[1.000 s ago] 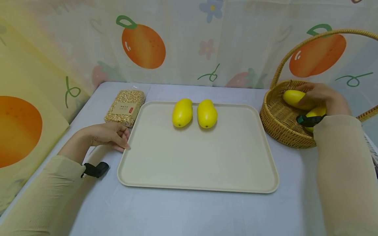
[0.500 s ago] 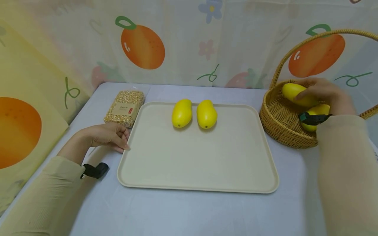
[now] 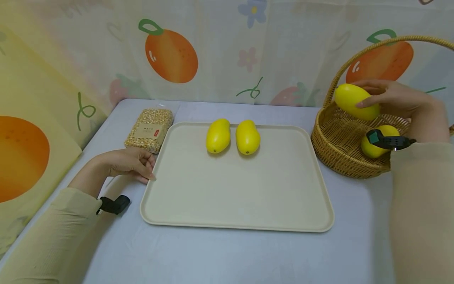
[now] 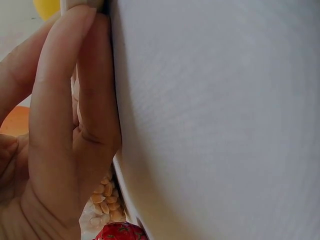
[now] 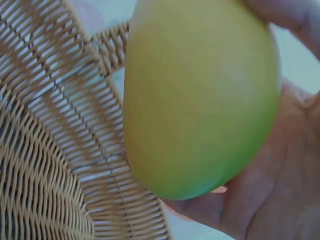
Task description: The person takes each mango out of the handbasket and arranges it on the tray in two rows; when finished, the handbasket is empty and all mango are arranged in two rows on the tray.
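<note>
While the left hand pinches the rim of the pale tray at its left edge, the right hand grasps a yellow, mango-shaped fruit over the wicker basket on the right side of the tabletop. The right fingers are curled around the fruit, with the thumb along its near side; its rounded end points toward the left and overlaps the foot of the arched handle from the head view. Seen from the right wrist, the same fruit shades from yellow to green at one end, with the woven wall just behind it – whether the two touch, I cannot tell.

A second yellow fruit lies inside the basket, partly covered by the black device worn at the right wrist. Two more, a left fruit and a right fruit, lie on the tray near its far edge, side by side with a narrow gap between them.

Just beyond the left hand, a clear bag of corn kernels with a tan label lies beside the tray's far left corner. The left wrist bears a black device too, and both arms wear light sleeves. Behind the tabletop hangs a pale cloth printed with oranges, strawberries and small flowers.
</note>
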A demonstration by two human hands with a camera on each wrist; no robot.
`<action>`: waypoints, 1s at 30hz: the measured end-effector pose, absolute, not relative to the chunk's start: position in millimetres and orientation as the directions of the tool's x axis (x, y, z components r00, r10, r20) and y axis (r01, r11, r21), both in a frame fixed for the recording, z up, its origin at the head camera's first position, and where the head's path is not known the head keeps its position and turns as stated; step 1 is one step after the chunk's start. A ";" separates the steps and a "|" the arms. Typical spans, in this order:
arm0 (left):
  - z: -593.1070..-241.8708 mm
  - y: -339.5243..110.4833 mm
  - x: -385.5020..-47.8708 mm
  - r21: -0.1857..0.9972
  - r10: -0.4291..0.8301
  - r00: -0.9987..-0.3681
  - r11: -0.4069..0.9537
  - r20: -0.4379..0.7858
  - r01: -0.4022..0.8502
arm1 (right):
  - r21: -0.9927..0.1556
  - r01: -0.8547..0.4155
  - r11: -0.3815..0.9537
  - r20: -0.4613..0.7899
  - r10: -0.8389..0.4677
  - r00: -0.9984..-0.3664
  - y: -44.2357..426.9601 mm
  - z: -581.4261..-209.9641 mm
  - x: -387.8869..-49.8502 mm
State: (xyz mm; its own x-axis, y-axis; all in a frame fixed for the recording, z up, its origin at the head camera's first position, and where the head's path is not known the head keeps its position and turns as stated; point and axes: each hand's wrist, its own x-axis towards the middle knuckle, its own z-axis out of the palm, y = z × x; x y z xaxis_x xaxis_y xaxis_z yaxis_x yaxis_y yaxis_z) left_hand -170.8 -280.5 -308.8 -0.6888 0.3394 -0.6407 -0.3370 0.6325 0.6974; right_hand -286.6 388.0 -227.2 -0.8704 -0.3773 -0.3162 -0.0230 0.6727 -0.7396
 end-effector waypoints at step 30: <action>-311.8 -277.4 -174.2 0.722 0.363 -0.688 0.601 -0.628 -0.342 | -0.944 -0.234 0.232 -0.017 -0.742 -0.670 285.4 -213.8 -266.1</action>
